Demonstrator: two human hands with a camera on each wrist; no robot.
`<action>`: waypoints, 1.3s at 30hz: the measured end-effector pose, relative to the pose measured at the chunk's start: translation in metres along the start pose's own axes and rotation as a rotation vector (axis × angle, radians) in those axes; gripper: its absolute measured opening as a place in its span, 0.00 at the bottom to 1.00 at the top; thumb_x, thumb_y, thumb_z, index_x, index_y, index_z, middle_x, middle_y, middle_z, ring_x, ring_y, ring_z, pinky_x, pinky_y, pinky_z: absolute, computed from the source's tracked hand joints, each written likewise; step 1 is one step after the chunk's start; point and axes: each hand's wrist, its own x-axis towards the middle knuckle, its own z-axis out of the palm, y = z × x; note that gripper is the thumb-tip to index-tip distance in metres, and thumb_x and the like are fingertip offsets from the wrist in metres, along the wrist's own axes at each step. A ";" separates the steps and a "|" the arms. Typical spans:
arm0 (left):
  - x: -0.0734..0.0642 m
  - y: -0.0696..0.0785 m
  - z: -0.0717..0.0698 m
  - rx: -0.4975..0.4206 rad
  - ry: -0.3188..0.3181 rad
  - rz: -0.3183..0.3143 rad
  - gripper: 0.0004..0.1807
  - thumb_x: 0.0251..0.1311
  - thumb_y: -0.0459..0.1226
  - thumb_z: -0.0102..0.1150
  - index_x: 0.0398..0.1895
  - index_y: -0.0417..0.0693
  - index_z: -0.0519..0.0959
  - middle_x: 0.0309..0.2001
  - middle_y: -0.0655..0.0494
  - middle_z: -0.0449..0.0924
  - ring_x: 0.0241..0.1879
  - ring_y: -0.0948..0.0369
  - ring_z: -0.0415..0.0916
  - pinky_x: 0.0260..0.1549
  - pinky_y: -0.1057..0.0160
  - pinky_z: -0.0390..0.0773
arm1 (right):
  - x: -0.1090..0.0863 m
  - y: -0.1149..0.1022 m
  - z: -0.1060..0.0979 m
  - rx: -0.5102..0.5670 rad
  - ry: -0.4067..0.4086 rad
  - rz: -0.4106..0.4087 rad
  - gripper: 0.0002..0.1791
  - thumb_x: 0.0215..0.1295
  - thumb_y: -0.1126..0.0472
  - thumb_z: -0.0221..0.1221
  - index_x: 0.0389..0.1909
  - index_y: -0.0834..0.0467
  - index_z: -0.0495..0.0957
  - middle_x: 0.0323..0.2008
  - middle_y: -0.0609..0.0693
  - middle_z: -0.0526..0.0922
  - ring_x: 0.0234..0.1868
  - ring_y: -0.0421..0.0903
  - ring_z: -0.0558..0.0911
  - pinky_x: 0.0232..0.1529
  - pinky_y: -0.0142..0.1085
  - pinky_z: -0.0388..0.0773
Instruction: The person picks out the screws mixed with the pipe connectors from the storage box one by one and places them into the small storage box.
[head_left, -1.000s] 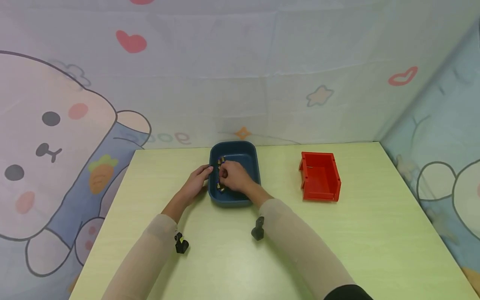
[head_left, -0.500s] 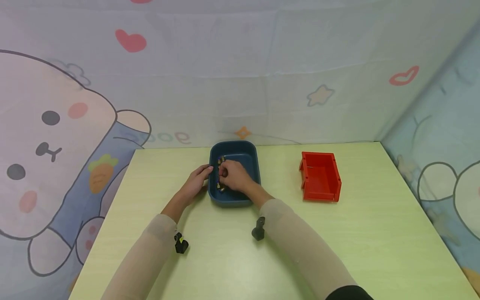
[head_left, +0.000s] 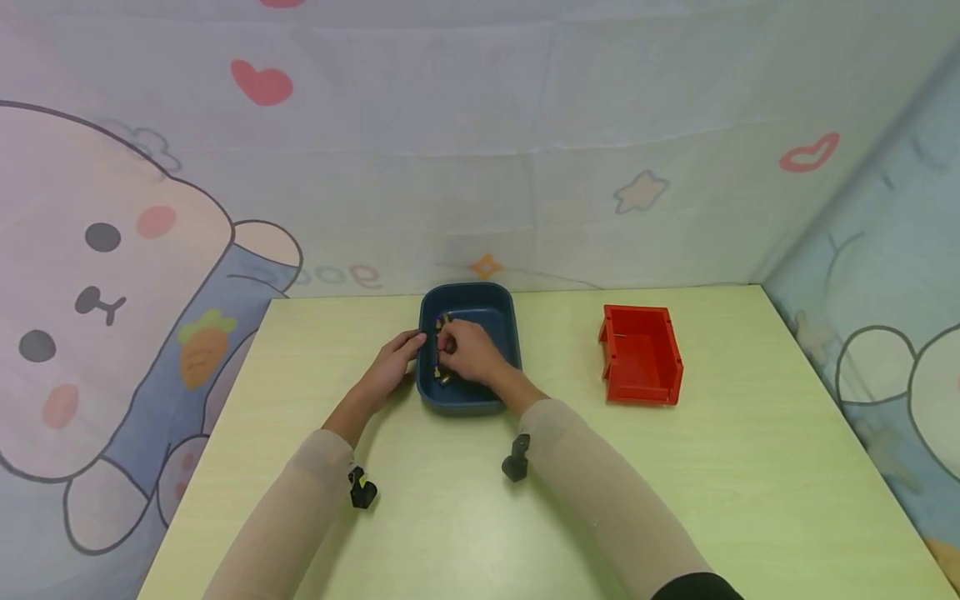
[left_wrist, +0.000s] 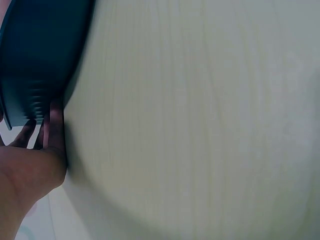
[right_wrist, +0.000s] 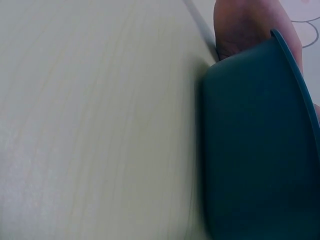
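Note:
A dark blue bin (head_left: 491, 312) stands near the table's back edge. Small brass-coloured pieces with blue parts (head_left: 442, 374) lie in it along its left side; they look like pipe fittings, but are too small to tell for certain. My left hand (head_left: 388, 367) holds the bin's left wall, a fingertip at the rim and other fingers (left_wrist: 56, 122) along the outside. Inside the bin, my right hand (head_left: 471, 352) has its fingers curled and seems to pinch one small brass-coloured piece, mostly hidden by the fingers. In the right wrist view the bin's wall covers those fingertips.
A red open-fronted bin (head_left: 641, 358) stands to the right on the pale wooden table (head_left: 750, 467). A printed cloth (head_left: 420, 100) hangs right behind the table's back edge, and another stands along the right side. Dark cameras (head_left: 516, 460) sit on both wrists.
Both hands keep their places at the blue bin, and the right fingers shift only very slightly. The bins have not moved.

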 end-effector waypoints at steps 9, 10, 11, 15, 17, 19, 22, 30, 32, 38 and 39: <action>-0.001 0.002 -0.001 -0.005 -0.002 0.005 0.35 0.84 0.53 0.45 0.83 0.41 0.59 0.79 0.42 0.62 0.79 0.45 0.59 0.75 0.41 0.65 | 0.000 0.000 -0.001 0.001 -0.005 0.004 0.06 0.66 0.66 0.71 0.36 0.58 0.82 0.36 0.50 0.83 0.38 0.45 0.81 0.43 0.36 0.81; -0.001 0.002 -0.001 -0.002 -0.001 0.006 0.35 0.84 0.53 0.45 0.83 0.41 0.59 0.79 0.42 0.61 0.79 0.45 0.58 0.75 0.41 0.65 | 0.001 0.000 -0.001 -0.001 -0.003 0.001 0.06 0.66 0.66 0.71 0.36 0.58 0.82 0.36 0.50 0.83 0.38 0.45 0.81 0.43 0.36 0.81; -0.001 0.002 -0.001 -0.001 0.001 0.007 0.35 0.84 0.53 0.45 0.83 0.41 0.59 0.80 0.42 0.61 0.79 0.45 0.58 0.74 0.41 0.65 | 0.001 -0.001 -0.001 0.000 -0.002 -0.001 0.06 0.65 0.66 0.71 0.36 0.58 0.82 0.36 0.50 0.83 0.38 0.45 0.82 0.43 0.36 0.81; -0.001 0.001 -0.001 0.003 0.002 0.006 0.36 0.84 0.53 0.44 0.83 0.41 0.58 0.80 0.42 0.60 0.79 0.44 0.58 0.74 0.40 0.65 | 0.001 -0.001 -0.001 0.005 -0.001 0.001 0.06 0.65 0.66 0.71 0.36 0.58 0.82 0.36 0.50 0.83 0.38 0.45 0.82 0.43 0.36 0.81; -0.001 0.001 -0.001 0.002 0.002 0.001 0.36 0.84 0.53 0.45 0.83 0.41 0.58 0.80 0.42 0.59 0.79 0.44 0.57 0.75 0.41 0.65 | 0.001 0.000 0.000 0.004 -0.006 0.003 0.06 0.66 0.66 0.71 0.36 0.58 0.82 0.36 0.50 0.83 0.38 0.45 0.82 0.43 0.36 0.81; -0.001 0.000 -0.001 0.002 0.002 -0.004 0.36 0.84 0.54 0.45 0.83 0.41 0.58 0.81 0.42 0.59 0.80 0.44 0.57 0.75 0.41 0.65 | 0.001 0.000 0.000 0.001 -0.010 0.005 0.06 0.66 0.66 0.71 0.36 0.58 0.82 0.36 0.50 0.83 0.38 0.45 0.82 0.43 0.35 0.81; -0.001 -0.001 -0.001 0.000 0.003 -0.006 0.36 0.84 0.54 0.45 0.83 0.42 0.58 0.81 0.42 0.59 0.80 0.45 0.57 0.75 0.41 0.64 | 0.000 0.000 0.000 -0.007 -0.008 0.000 0.05 0.66 0.66 0.71 0.36 0.58 0.82 0.36 0.50 0.83 0.37 0.44 0.82 0.43 0.35 0.81; -0.001 0.000 -0.001 -0.009 0.000 -0.005 0.36 0.84 0.54 0.45 0.83 0.43 0.58 0.81 0.43 0.59 0.80 0.45 0.57 0.75 0.41 0.64 | -0.001 -0.002 0.000 -0.012 0.000 0.000 0.05 0.66 0.66 0.71 0.36 0.58 0.83 0.36 0.50 0.84 0.38 0.45 0.82 0.43 0.35 0.82; -0.001 0.001 -0.001 -0.012 -0.001 -0.006 0.36 0.84 0.53 0.45 0.84 0.42 0.57 0.81 0.42 0.58 0.80 0.45 0.56 0.75 0.41 0.63 | -0.001 -0.002 0.000 -0.013 -0.004 -0.002 0.05 0.66 0.66 0.71 0.35 0.58 0.83 0.36 0.50 0.84 0.38 0.45 0.82 0.43 0.35 0.82; -0.001 0.003 0.000 -0.012 -0.008 -0.015 0.37 0.84 0.54 0.45 0.84 0.42 0.57 0.82 0.42 0.56 0.81 0.45 0.54 0.75 0.40 0.63 | -0.001 0.000 0.000 -0.029 -0.013 -0.010 0.05 0.66 0.66 0.71 0.35 0.57 0.83 0.35 0.48 0.84 0.37 0.43 0.82 0.43 0.35 0.81; -0.001 0.003 -0.001 -0.010 -0.010 -0.014 0.37 0.84 0.54 0.45 0.84 0.42 0.56 0.82 0.42 0.56 0.81 0.44 0.54 0.76 0.40 0.62 | -0.001 0.000 0.000 -0.030 -0.012 -0.011 0.05 0.66 0.66 0.71 0.35 0.57 0.83 0.35 0.48 0.84 0.37 0.43 0.82 0.43 0.35 0.81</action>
